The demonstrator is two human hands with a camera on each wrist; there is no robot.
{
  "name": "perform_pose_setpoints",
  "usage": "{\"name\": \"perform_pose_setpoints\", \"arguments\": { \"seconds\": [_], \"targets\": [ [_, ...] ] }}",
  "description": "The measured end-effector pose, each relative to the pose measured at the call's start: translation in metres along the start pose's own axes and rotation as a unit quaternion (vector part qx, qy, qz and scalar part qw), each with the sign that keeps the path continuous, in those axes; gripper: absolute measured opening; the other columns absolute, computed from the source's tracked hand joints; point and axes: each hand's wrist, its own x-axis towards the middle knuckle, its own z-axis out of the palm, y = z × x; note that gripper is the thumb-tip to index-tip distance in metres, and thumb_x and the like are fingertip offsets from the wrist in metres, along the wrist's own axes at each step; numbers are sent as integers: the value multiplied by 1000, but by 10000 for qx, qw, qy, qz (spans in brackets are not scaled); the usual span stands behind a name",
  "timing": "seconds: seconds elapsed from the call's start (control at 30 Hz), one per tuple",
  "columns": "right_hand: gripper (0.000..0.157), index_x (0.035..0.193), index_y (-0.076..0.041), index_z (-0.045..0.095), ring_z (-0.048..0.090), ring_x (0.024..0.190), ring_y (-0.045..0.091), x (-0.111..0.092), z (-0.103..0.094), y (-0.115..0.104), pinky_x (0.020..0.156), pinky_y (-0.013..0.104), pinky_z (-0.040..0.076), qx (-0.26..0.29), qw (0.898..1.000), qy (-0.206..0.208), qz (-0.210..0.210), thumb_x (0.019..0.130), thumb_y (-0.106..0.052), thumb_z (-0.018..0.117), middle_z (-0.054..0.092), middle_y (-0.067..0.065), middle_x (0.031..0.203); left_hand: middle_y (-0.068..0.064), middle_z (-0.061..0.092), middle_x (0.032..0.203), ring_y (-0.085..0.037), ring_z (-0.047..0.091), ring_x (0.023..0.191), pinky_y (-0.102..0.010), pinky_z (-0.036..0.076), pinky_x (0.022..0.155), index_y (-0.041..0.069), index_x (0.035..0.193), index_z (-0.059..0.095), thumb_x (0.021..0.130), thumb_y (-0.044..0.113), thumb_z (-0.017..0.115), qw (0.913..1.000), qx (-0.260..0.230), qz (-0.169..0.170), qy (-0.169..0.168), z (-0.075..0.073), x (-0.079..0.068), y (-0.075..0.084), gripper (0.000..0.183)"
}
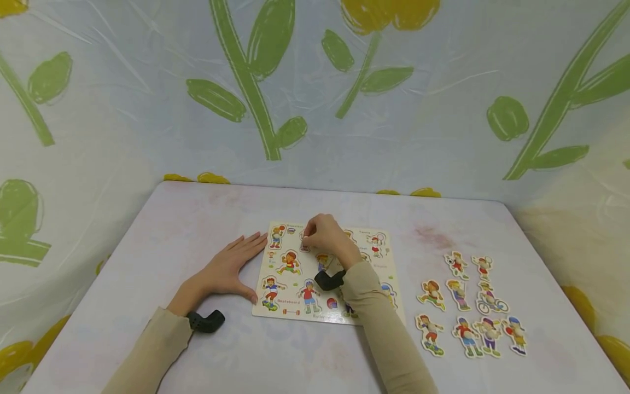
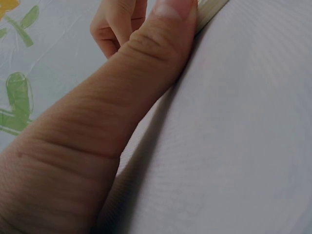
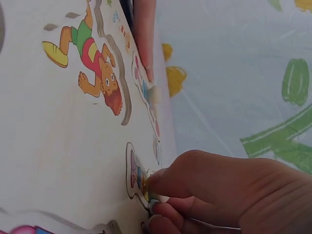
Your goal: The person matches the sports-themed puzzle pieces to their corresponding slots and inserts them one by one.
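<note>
A wooden puzzle board (image 1: 307,317) printed with sports figures lies on the table. My right hand (image 1: 327,238) is over its upper part, pinching a small figure puzzle piece (image 3: 139,178) between thumb and fingers. In the right wrist view that piece is at a figure outline on the board; whether it sits fully down cannot be told. My left hand (image 1: 231,269) rests flat by the board's left edge, fingers straight and thumb touching the lower left side. A basketball-player piece (image 1: 276,237) with a knob sits in the upper left corner.
Several knobbed figure pieces lie on the table right of the board, among them a cyclist (image 1: 491,301), a soccer player (image 1: 456,265) and a skateboarder (image 1: 430,335). A flower-printed curtain (image 1: 315,109) stands behind the table (image 1: 216,361).
</note>
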Motion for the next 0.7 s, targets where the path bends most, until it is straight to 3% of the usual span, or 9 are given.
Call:
{"name": "perform_pose_setpoints", "arguments": {
  "seconds": [0.43,0.7],
  "targets": [
    [8,91,-7,69,55,70,17,-6,-4,-3,61,27,47,-273,9995,-155,-54,87,-12,74,62,3,80,-4,18,165,-26,13,152,-46,9,123,8,159,22,56,82,73,10000,70,11,-41,1,1,2,136],
    [16,103,-5,69,55,70,20,-23,-24,-11,62,32,48,-527,9985,-143,-95,90,-15,70,63,7,85,-5,19,165,-28,13,151,-47,10,123,7,158,22,56,83,73,9999,99,-52,-51,-1,0,4,137]
  ]
}}
